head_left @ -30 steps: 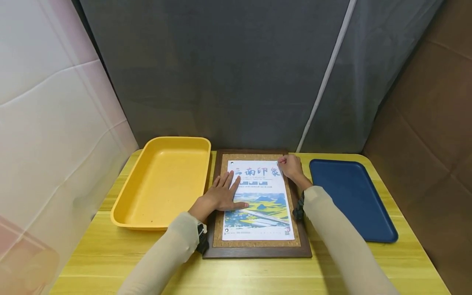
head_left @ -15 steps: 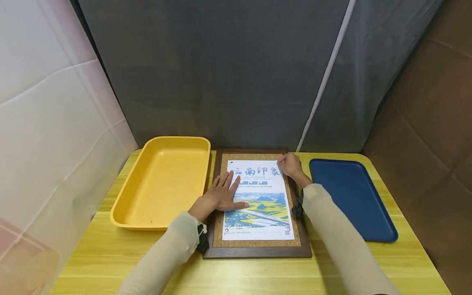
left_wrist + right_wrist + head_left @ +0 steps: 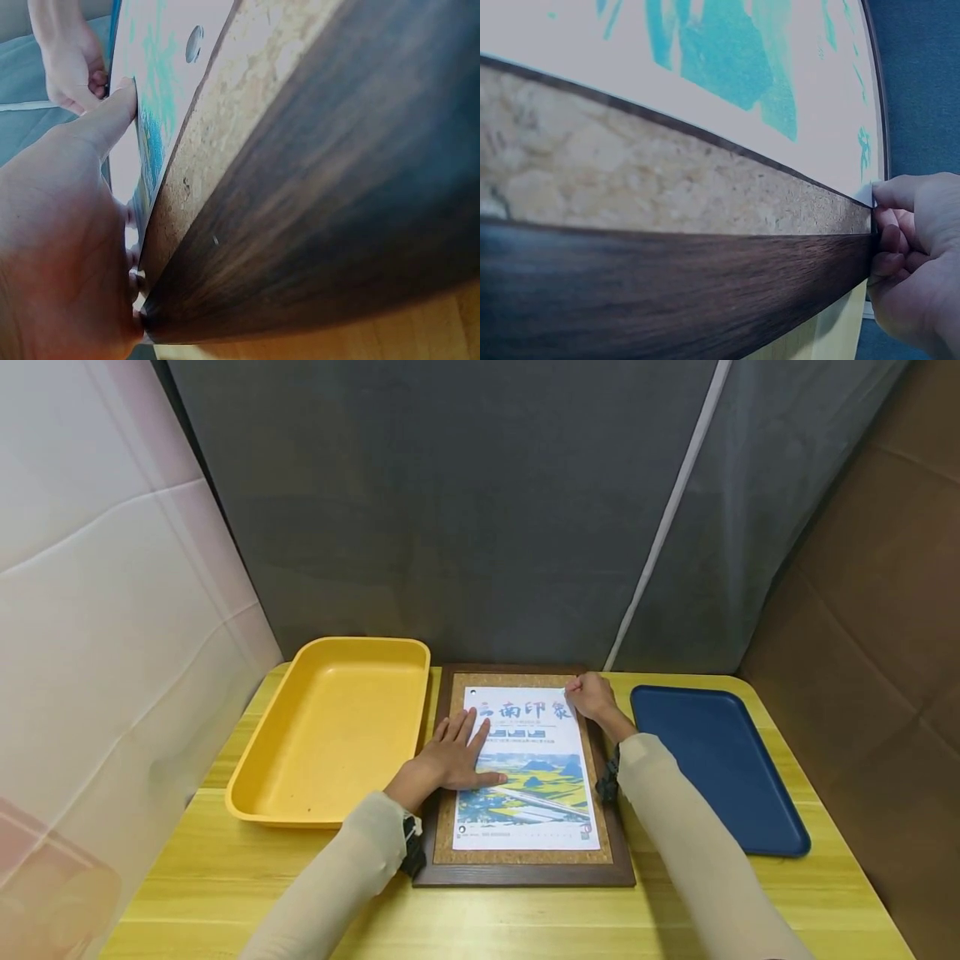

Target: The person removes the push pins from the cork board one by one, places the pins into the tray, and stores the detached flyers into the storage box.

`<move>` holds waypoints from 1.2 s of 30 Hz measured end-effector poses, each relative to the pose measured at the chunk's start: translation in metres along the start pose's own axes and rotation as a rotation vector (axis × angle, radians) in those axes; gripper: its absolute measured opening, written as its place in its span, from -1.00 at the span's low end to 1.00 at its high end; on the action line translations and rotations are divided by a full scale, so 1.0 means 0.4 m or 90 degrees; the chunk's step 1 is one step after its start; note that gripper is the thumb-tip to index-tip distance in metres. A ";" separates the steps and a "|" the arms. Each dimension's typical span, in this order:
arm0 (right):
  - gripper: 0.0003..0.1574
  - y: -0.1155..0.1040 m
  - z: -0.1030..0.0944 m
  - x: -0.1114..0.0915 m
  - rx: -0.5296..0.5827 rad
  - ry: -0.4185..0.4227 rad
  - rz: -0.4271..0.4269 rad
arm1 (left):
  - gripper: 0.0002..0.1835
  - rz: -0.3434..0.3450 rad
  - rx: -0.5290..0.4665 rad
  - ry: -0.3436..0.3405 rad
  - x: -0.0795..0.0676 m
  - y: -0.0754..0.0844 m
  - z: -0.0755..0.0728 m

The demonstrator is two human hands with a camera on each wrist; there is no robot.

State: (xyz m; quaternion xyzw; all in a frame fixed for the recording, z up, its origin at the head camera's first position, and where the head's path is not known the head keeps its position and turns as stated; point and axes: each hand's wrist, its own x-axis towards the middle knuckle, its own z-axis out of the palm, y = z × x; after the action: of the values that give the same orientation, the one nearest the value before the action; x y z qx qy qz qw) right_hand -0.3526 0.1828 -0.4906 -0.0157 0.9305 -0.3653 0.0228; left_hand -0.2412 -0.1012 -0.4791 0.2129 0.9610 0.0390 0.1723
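A printed poster (image 3: 525, 797) with blue lettering and a landscape picture lies on a cork board (image 3: 525, 857) with a dark wooden frame (image 3: 525, 877). My left hand (image 3: 448, 760) rests spread on the poster's left side, thumb across the picture. At the top right corner is my right hand (image 3: 592, 696), its fingers curled and its thumb on the paper corner, as if pinching it. Whether a tack sits under that thumb is hidden. A round, metallic-looking thumbtack (image 3: 195, 43) marks the poster's lower left corner; a similar small dot (image 3: 472, 692) shows at the upper left.
A deep yellow tray (image 3: 326, 760) stands left of the board, close to its frame. To the right lies a shallow blue tray (image 3: 723, 768), beside the right forearm. All rest on a yellow wooden table (image 3: 517, 927), with a grey curtain (image 3: 450, 527) behind.
The view shifts very slightly. Both hands keep their places on the poster, and nothing else visibly moves.
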 end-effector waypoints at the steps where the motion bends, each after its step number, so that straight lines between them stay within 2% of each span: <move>1: -0.77 0.000 0.000 0.000 -0.001 0.001 -0.002 | 0.18 -0.001 0.000 0.000 0.001 0.000 0.001; 10: -0.76 0.003 0.001 0.000 0.004 -0.003 0.009 | 0.18 -0.004 0.003 -0.001 0.005 0.001 0.004; 18: -0.74 0.004 -0.007 0.001 0.002 -0.027 -0.009 | 0.19 -0.003 0.007 0.004 0.004 0.002 0.005; 28: -0.74 0.018 -0.018 -0.002 0.076 -0.039 0.009 | 0.20 -0.010 0.010 -0.001 0.003 0.005 0.004; 36: -0.73 0.034 -0.033 -0.008 0.106 -0.046 0.006 | 0.19 -0.011 0.011 0.002 0.002 0.008 0.008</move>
State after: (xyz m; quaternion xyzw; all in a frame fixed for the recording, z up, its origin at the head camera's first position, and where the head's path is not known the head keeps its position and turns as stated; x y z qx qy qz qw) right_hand -0.3503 0.2020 -0.4901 -0.0227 0.8954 -0.4407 0.0595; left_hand -0.2394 -0.0978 -0.4818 0.2056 0.9634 0.0297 0.1694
